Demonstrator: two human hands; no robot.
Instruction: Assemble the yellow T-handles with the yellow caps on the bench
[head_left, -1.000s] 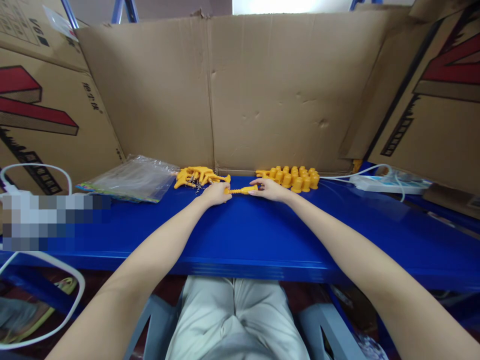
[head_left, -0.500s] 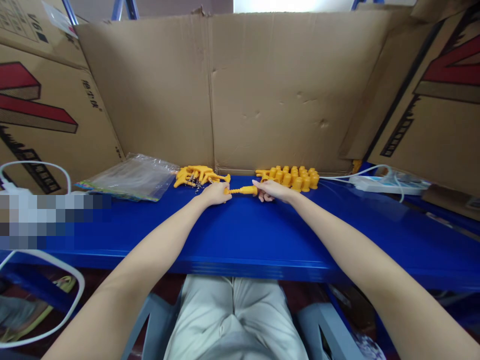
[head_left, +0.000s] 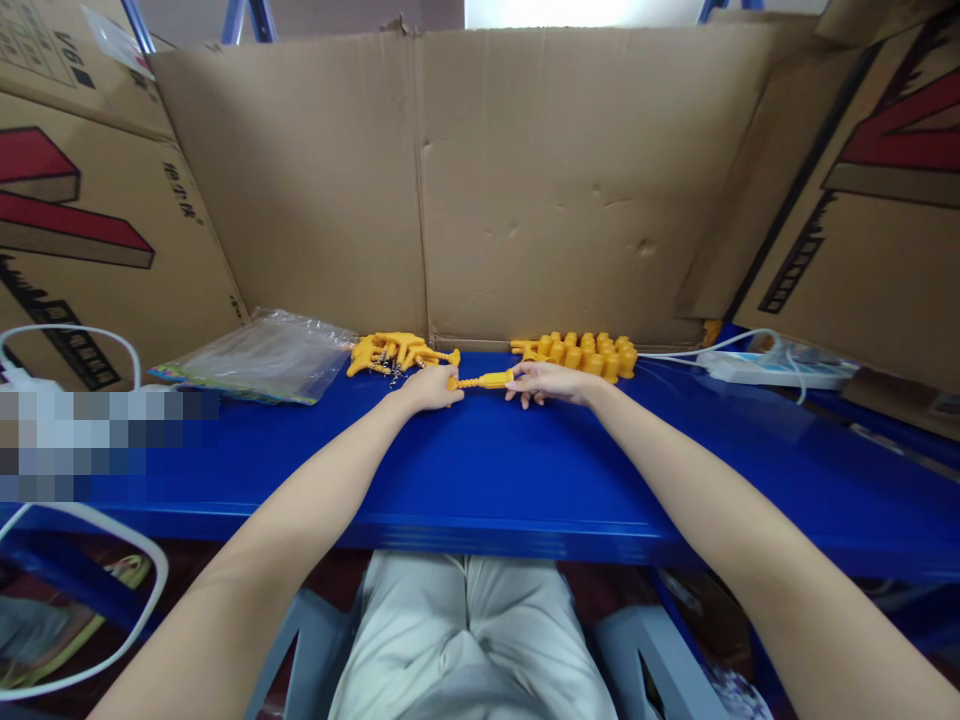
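A yellow plastic piece with a spiral-threaded shaft (head_left: 470, 383) stretches between my hands just above the blue table. My left hand (head_left: 433, 387) is closed round its left end, hiding that part. On the shaft's right end sits a yellow sleeve (head_left: 493, 380), and my right hand (head_left: 541, 383) pinches its far end with thumb and fingertips, the other fingers loosely curled. Behind my left hand lies a heap of yellow handle-shaped pieces (head_left: 401, 348) with small metal chains. Several yellow cup-shaped caps (head_left: 589, 352) stand in rows behind my right hand.
The blue table (head_left: 480, 470) is backed by a tall cardboard sheet (head_left: 585, 180). A clear plastic bag (head_left: 262, 355) lies at the left. On the right is a white power strip (head_left: 776, 370) with a cable. Large printed cartons flank both sides.
The fingers of my right hand have shifted and loosened slightly at the sleeve's end. My left hand and the yellow piece stay nearly where they were.
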